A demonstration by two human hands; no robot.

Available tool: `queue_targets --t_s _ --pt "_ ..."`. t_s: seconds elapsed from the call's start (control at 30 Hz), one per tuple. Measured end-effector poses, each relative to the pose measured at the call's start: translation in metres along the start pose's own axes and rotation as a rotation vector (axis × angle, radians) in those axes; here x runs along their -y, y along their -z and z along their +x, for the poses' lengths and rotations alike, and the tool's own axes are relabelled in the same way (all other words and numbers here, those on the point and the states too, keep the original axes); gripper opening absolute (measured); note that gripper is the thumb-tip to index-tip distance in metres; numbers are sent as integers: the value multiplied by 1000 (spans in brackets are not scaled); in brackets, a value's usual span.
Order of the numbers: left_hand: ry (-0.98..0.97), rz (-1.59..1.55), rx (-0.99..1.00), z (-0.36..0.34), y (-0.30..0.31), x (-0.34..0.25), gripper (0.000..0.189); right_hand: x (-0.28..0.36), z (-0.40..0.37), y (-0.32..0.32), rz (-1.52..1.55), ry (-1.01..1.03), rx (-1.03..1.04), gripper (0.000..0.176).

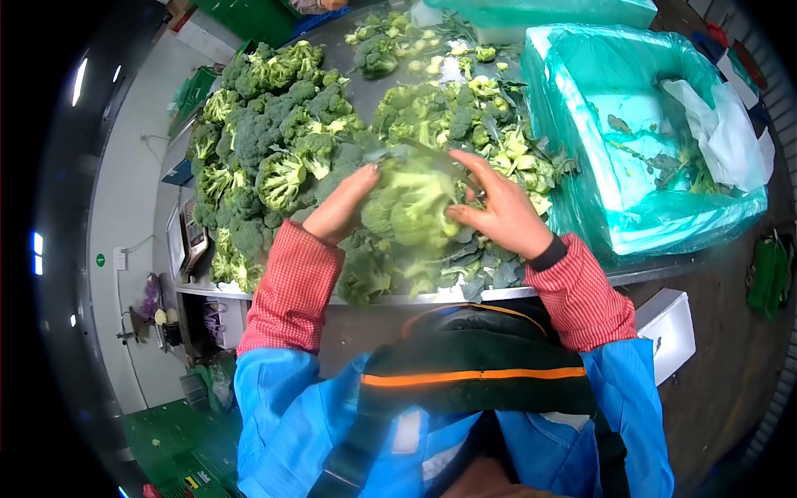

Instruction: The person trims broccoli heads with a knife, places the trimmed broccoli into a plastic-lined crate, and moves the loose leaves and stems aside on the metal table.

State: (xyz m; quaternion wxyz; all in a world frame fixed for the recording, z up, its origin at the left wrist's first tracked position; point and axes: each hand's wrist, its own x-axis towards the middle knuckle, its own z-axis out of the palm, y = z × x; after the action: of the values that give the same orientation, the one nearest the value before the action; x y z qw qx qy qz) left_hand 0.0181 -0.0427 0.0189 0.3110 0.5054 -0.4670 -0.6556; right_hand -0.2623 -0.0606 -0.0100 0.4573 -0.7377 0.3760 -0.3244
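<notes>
A broccoli head (403,206) with its pale cut stems turned up is held over the table between my hands, a little blurred. My left hand (342,202) grips it from the left side. In my right hand (505,207) is a knife (440,158), its grey blade reaching left over the top of the broccoli; the handle is mostly hidden by my fingers. My right thumb lies close against the stems. To the left rises a big pile of broccoli (266,137). Under and beyond my hands lie trimmed stalks and leaves (510,158).
A crate lined with green plastic (581,183) stands on the right, holding leaf scraps and a white bag (722,137). Another lined crate (548,12) is behind it. A scale (193,228) sits at the left edge. Part of another person's hand (320,5) shows at the top.
</notes>
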Motion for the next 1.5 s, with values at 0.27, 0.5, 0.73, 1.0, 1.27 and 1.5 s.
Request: queue_targets --t_s 0.27,0.5,0.73,1.0,1.27,1.5 --pt "-72 158 16 -1 -39 5 98 -29 2 -5 809 -561 -227 36" --pt "-489 753 -353 15 -79 37 117 -37 -8 -18 898 -669 -227 46" --pt "-192 225 -323 17 -57 15 77 -47 -35 -1 191 -310 -245 32" --pt "2 545 -397 15 -29 -10 77 -23 -50 5 -812 265 -246 11" --pt "32 650 -407 11 -24 -16 91 -52 -42 3 -975 -21 -299 5" --pt "19 434 -481 -8 4 -2 86 -33 -47 -3 -267 -194 -302 25"
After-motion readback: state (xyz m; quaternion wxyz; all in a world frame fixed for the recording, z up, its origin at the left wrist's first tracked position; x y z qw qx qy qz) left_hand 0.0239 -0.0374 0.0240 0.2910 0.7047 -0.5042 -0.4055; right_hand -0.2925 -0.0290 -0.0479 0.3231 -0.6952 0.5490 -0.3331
